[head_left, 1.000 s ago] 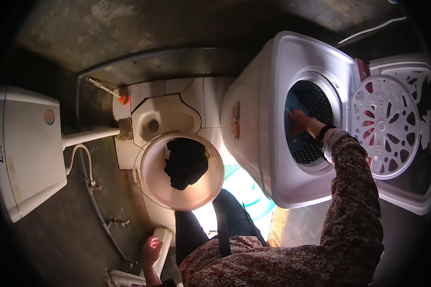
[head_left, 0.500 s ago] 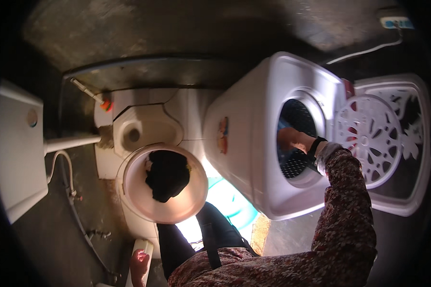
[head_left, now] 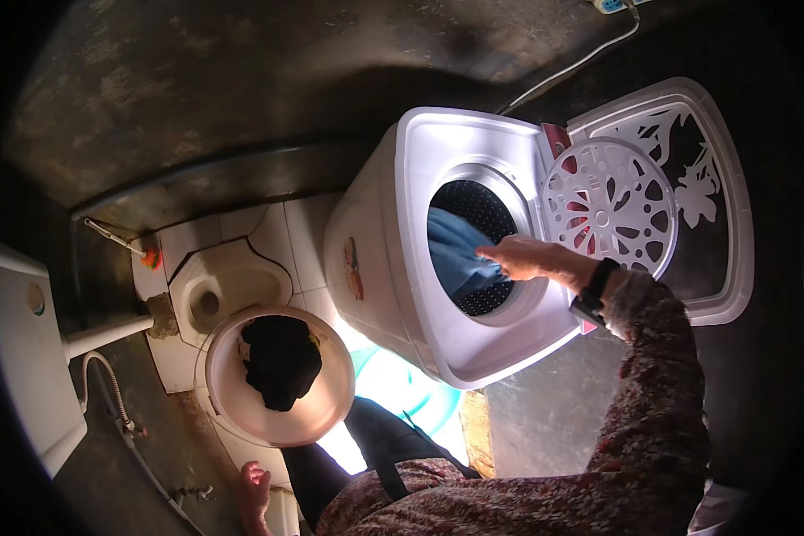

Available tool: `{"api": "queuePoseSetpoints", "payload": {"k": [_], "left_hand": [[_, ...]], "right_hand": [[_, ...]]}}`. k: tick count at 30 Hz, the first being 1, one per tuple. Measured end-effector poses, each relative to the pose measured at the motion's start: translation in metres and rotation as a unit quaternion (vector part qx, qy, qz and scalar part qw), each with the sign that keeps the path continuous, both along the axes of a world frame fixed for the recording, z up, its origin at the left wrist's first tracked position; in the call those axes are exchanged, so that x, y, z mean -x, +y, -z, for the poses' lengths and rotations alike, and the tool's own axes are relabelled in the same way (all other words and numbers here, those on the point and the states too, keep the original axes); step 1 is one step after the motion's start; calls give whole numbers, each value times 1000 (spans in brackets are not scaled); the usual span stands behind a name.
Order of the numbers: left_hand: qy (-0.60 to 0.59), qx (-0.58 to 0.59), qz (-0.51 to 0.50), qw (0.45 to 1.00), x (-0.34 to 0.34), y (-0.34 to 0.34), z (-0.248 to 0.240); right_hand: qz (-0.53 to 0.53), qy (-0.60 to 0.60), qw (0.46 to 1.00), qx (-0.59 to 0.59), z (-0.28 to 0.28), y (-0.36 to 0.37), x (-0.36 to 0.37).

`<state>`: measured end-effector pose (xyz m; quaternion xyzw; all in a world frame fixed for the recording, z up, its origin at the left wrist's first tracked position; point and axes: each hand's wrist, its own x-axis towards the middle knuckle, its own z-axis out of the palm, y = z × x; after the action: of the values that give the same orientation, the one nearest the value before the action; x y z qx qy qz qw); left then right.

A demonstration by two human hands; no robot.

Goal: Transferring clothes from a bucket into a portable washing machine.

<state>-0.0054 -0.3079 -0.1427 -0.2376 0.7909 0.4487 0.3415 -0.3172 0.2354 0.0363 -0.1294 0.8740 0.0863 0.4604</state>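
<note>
My right hand (head_left: 525, 258) reaches in from the right and pinches a blue cloth (head_left: 456, 252) at the mouth of a white spin dryer (head_left: 375, 259). The cloth hangs partly inside the dark perforated drum (head_left: 491, 207); its lower part is hidden. A black band circles my right wrist. Low on the left, my left hand (head_left: 255, 489) hangs with loosely curled fingers and nothing visible in it. In front of my body is a pale bucket (head_left: 330, 404), with a bundled black cloth (head_left: 281, 362) inside.
A round white openwork disc (head_left: 601, 223) and the raised dryer lid (head_left: 734, 268) stand at the right. Beyond the bucket lies a squat toilet (head_left: 232, 281). A cistern (head_left: 31, 348) and hose (head_left: 121, 406) are at the left. A turquoise basin (head_left: 438, 402) sits near my legs.
My right hand has drawn back from deep in the drum to its opening, bringing the blue cloth into plain view. The whole view has turned and shifted; my left hand still hangs low.
</note>
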Motion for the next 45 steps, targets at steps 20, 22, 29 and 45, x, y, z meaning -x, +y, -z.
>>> {"api": "queuePoseSetpoints", "payload": {"k": [20, 22, 29, 45], "left_hand": [[27, 36, 95, 995, 30, 12, 13], [36, 3, 66, 997, 28, 12, 18], [22, -33, 44, 998, 17, 5, 0], [1, 46, 149, 988, -62, 0, 15]], "right_hand": [[-38, -92, 993, -70, -45, 12, -2], [-102, -127, 977, -139, -38, -6, 7], [-39, 35, 998, -29, 72, 5, 45], [131, 8, 987, -98, 182, 16, 87]]}}
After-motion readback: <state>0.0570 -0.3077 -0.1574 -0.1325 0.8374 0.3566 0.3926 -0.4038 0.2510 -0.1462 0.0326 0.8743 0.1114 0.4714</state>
